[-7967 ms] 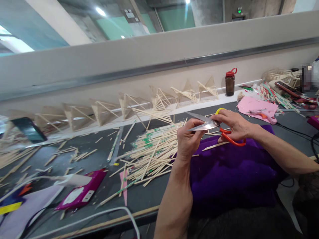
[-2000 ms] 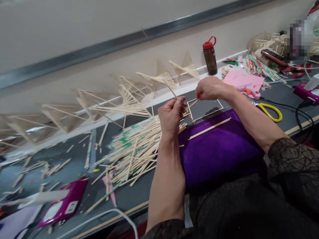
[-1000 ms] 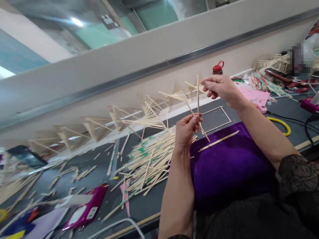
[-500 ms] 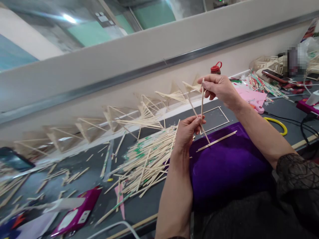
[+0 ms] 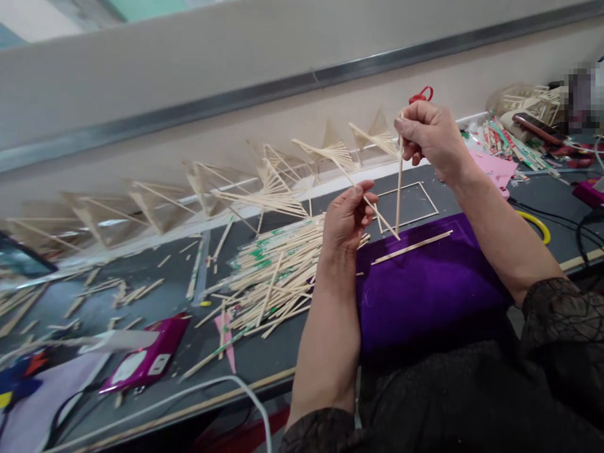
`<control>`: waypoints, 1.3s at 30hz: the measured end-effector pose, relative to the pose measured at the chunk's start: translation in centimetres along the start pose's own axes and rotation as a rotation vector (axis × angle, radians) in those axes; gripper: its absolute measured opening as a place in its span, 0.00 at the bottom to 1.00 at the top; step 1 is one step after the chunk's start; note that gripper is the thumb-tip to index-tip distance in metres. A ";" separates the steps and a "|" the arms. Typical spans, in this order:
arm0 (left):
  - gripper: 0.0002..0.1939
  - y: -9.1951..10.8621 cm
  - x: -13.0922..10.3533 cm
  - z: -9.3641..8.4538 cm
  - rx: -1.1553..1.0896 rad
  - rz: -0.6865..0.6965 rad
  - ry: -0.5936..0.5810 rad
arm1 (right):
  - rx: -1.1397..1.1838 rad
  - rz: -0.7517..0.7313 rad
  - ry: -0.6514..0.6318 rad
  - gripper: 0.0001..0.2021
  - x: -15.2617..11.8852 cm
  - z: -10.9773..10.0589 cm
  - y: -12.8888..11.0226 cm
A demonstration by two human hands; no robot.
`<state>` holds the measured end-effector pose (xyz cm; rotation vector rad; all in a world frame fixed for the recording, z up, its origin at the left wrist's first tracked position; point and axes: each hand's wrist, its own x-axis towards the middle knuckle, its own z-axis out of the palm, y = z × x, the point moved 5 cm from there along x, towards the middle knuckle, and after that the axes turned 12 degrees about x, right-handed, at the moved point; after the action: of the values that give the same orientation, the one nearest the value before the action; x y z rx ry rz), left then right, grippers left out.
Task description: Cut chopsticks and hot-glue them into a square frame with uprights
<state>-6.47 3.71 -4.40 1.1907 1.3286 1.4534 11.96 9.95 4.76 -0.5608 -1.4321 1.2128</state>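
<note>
Between thumb and fingers of my left hand (image 5: 348, 217) is a thin wooden stick (image 5: 385, 223), slanting down to the right. My right hand (image 5: 430, 137), higher up, pinches the top of another wooden stick (image 5: 400, 185) that hangs nearly upright. The lower ends of both sticks come close together; whether they touch I cannot tell. Below them, a third stick (image 5: 413, 247) lies on a purple cloth (image 5: 429, 296). A thin rectangular stick frame (image 5: 430, 200) rests on the table behind the cloth. Left of my left forearm spreads a pile of loose sticks (image 5: 283, 270).
Twisted stick models (image 5: 274, 195) line the wall. On the left lie a magenta power strip (image 5: 167, 343), wood offcuts (image 5: 141, 290) and a white cable (image 5: 236, 379). To the right are a yellow ring (image 5: 538, 226), pink paper (image 5: 493, 168), black cables and a phone (image 5: 535, 130).
My right hand has moved up and right, drawing its stick away from my left hand's fingers. The left hand's stick has lifted off the one on the cloth. The camera view has tilted down.
</note>
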 end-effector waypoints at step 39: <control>0.12 0.7 -1.5 2.3 0.158 0.022 -0.217 | -0.134 0.039 -0.164 0.10 -1.2 3.2 1.5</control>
<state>-3.93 2.71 -3.89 1.4262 1.3011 1.2122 8.94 8.33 3.41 -0.5935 -1.6570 1.2225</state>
